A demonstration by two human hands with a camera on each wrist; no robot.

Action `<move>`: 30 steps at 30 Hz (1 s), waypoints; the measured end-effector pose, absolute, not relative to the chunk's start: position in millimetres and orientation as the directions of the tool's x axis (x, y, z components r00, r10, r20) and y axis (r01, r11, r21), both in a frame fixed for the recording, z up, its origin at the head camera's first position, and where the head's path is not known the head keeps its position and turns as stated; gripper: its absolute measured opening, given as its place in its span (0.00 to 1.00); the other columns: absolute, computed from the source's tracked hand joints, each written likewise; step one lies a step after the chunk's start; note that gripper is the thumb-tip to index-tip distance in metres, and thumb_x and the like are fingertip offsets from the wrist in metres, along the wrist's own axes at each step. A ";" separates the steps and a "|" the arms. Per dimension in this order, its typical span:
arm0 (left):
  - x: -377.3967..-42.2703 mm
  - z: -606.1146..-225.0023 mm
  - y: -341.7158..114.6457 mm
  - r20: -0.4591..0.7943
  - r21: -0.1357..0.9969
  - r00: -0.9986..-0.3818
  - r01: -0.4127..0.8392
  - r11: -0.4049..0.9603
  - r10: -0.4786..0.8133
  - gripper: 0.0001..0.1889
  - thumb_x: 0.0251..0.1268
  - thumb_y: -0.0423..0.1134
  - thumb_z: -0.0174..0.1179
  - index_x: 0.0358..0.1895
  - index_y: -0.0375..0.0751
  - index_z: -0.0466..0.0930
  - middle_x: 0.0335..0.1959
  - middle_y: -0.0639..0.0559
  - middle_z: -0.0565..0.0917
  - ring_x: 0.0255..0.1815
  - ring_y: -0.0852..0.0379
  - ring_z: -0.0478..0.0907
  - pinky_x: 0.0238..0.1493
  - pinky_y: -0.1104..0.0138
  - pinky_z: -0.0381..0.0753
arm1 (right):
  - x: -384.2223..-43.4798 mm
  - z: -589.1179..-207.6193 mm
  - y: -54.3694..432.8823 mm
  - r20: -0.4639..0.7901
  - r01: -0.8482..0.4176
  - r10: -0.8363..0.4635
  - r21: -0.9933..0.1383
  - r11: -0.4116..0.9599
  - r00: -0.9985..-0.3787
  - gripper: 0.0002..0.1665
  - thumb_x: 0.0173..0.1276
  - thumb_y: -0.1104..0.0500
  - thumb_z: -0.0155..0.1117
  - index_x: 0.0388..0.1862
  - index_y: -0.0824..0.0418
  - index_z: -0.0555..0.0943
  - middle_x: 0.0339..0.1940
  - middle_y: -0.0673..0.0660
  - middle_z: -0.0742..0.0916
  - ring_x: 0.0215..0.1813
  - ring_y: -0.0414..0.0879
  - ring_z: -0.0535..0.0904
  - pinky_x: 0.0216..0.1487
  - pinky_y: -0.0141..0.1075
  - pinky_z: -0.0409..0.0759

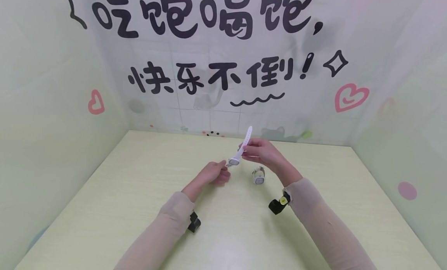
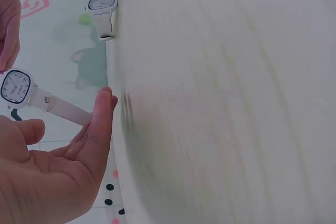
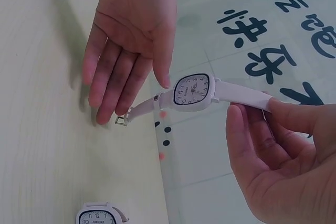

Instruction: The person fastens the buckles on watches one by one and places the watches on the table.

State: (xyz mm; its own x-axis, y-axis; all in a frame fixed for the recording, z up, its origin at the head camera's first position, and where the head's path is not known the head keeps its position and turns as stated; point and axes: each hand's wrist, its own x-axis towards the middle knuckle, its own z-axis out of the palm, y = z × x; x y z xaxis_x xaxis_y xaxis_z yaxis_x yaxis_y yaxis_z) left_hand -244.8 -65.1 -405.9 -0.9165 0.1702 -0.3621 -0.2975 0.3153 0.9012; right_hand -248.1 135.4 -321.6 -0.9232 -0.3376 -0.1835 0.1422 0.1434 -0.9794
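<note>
A white wristwatch (image 1: pixel 234 161) with a squarish dial hangs unbuckled between the two hands above the table. My right hand (image 1: pixel 264 152) pinches its holed strap between thumb and fingers, and the strap's tip sticks up past them. At the buckle end is my left hand (image 3: pixel 134 30), palm showing in the right wrist view, its fingers fairly straight and the fingertips right at the metal buckle (image 3: pixel 121 120). The dial (image 3: pixel 191 89) faces the right wrist camera. A second white wristwatch (image 1: pixel 259 177), its strap closed in a loop, stands on the table below the right hand.
The pale wooden table (image 1: pixel 223 231) is enclosed by printed walls, with large dark lettering on the back wall (image 1: pixel 209 118). Black camera mounts sit at the left wrist (image 1: pixel 194 222) and right wrist (image 1: pixel 277 206).
</note>
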 end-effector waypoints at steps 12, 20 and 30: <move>-250.4 -404.3 -66.3 -0.450 0.847 -0.874 -0.483 -0.221 0.185 0.20 0.79 0.39 0.50 0.63 0.27 0.72 0.56 0.35 0.84 0.41 0.58 0.87 0.56 0.64 0.84 | -246.6 -325.5 140.8 -0.190 0.136 -0.378 -0.977 0.164 -0.906 0.19 0.75 0.65 0.55 0.61 0.73 0.73 0.47 0.53 0.87 0.46 0.40 0.85 0.63 0.41 0.81; -252.5 -405.6 -70.5 -0.431 0.810 -0.888 -0.460 -0.365 0.163 0.21 0.78 0.37 0.49 0.65 0.27 0.68 0.35 0.48 0.85 0.35 0.60 0.86 0.59 0.63 0.82 | -247.5 -331.3 146.0 -0.193 0.142 -0.369 -0.977 0.160 -0.909 0.15 0.76 0.65 0.54 0.56 0.72 0.75 0.46 0.53 0.87 0.47 0.41 0.85 0.64 0.44 0.81; -252.2 -406.6 -72.2 -0.395 0.836 -0.903 -0.429 -0.342 0.168 0.23 0.80 0.38 0.45 0.70 0.28 0.62 0.39 0.49 0.83 0.36 0.62 0.85 0.56 0.66 0.84 | -245.7 -332.7 148.5 -0.199 0.160 -0.316 -0.976 0.144 -0.928 0.22 0.76 0.61 0.56 0.62 0.74 0.72 0.50 0.59 0.86 0.48 0.43 0.86 0.62 0.41 0.82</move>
State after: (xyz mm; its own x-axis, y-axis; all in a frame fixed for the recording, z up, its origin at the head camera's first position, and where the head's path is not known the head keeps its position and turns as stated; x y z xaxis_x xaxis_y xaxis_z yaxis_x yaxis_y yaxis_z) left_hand -252.2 -72.2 -406.6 -0.9032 0.1679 -0.3951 -0.4293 -0.3420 0.8359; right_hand -245.7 148.5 -332.7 -0.9277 -0.3161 -0.1988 0.1601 0.1443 -0.9765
